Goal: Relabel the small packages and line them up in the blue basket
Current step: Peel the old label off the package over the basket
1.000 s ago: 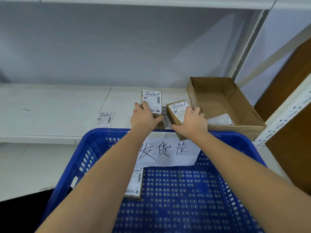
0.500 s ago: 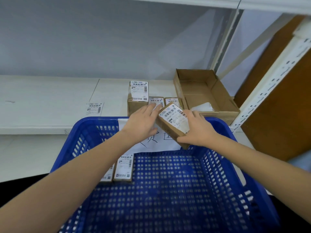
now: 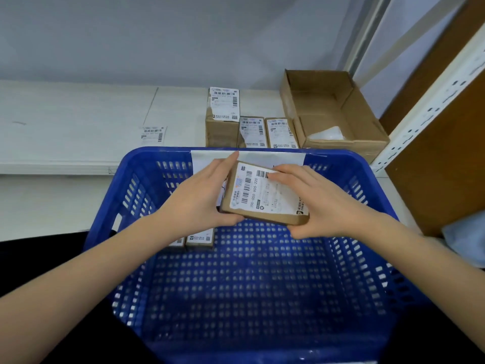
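1. Blue basket (image 3: pixel 126 195): two labelled packages (image 3: pixel 199 239) already lie at its far left.
2. Held package (image 3: pixel 265 198), above the basket: set it just beside those, label up.
3. Left hand (image 3: pixel 199 198) and right hand (image 3: pixel 320 203): each grip clamps a package end; lower it evenly.

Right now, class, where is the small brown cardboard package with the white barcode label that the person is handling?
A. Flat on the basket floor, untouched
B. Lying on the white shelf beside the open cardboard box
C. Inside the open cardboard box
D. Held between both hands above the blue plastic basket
D: the small brown cardboard package is gripped by the left hand and right hand over the blue plastic basket.
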Tool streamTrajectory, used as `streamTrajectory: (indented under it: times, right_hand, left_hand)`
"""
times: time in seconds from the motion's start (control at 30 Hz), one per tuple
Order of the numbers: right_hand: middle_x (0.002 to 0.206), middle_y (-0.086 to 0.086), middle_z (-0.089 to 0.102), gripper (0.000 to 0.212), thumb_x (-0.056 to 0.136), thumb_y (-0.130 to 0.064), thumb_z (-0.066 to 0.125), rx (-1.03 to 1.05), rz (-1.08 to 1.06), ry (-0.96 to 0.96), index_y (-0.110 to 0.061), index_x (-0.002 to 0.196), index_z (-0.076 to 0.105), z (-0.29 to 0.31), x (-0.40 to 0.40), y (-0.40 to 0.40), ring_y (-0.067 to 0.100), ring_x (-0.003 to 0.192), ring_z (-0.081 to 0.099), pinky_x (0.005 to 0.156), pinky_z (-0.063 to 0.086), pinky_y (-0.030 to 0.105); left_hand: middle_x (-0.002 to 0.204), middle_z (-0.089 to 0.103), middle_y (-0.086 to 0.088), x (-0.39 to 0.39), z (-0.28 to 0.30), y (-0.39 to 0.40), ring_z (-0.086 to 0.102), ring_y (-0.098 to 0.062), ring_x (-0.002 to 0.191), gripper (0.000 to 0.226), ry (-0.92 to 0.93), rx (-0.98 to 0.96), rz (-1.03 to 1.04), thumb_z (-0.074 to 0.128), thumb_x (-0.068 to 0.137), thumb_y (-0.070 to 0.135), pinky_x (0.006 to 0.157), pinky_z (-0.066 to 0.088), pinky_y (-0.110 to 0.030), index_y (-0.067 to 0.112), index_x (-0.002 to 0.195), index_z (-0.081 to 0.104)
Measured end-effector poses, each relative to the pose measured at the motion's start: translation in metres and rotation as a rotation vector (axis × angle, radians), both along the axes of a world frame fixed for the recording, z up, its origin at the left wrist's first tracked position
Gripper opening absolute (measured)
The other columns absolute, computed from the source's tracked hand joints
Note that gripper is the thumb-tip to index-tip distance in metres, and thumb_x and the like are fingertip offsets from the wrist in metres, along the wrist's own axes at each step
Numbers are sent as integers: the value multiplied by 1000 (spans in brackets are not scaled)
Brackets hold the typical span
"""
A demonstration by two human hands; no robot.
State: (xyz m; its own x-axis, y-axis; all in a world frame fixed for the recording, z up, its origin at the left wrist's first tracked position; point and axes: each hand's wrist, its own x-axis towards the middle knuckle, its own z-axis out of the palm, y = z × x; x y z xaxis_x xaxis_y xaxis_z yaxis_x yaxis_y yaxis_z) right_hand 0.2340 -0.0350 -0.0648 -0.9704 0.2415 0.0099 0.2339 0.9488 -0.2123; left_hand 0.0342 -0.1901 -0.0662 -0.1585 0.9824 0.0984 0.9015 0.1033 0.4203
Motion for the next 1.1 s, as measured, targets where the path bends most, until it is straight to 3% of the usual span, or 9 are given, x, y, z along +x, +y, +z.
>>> streamTrajectory:
  times: [0.13,0.23,0.37,0.5,0.6,0.9,1.1]
  right_hand:
    - [148,2,33,93,63,-44,70,19,60,43,-20,145,31,-3,-2,-1,18,132,33,109,23,27]
    - [149,6,32,89,66,-47,61,46,61,33,-21,145,31,-5,-1,-4,20,134,31,112,22,32]
    - [152,9,28,74,77,-50,49,37,-24,93,-25,145,34,-9,-4,-18,24,137,28,113,24,41]
    - [136,5,47,59,80,-53,50,-119,-192,276,-18,126,58,-7,-16,-40,22,124,46,98,45,38]
    - [120,3,54,52,77,-55,52,-145,-216,297,-16,108,65,-8,-20,-49,21,111,53,82,54,42]
    - [109,-2,55,48,73,-58,49,-148,-239,269,-19,95,65,-16,-23,-60,18,100,57,62,55,38]
    - [106,-1,56,45,72,-56,49,-148,-267,258,-17,89,65,-22,-25,-62,18,92,60,58,53,36]
  left_hand:
    - [148,30,9,-1,-6,-5,37,-5,125,117,-51,-13,-6,82,67,42,91,36,-20,22,153,5]
    - [137,42,3,-2,-9,-3,39,-3,116,110,-11,32,-34,85,61,44,87,42,-25,16,150,25]
    - [121,48,-3,1,-15,2,46,-12,105,106,39,98,-13,62,53,62,74,47,-29,7,141,38]
    - [113,53,-12,9,-21,3,53,-27,99,103,87,151,11,56,56,61,73,53,-39,-2,135,42]
    - [106,57,-16,14,-24,1,55,-32,92,97,185,159,20,58,58,56,78,42,-30,-8,129,47]
    - [100,60,-13,21,-24,1,56,-29,85,93,263,120,41,49,55,59,62,45,-31,-5,122,55]
    - [97,60,-16,23,-29,3,57,-33,82,93,302,83,37,76,45,49,59,47,-33,-5,118,58]
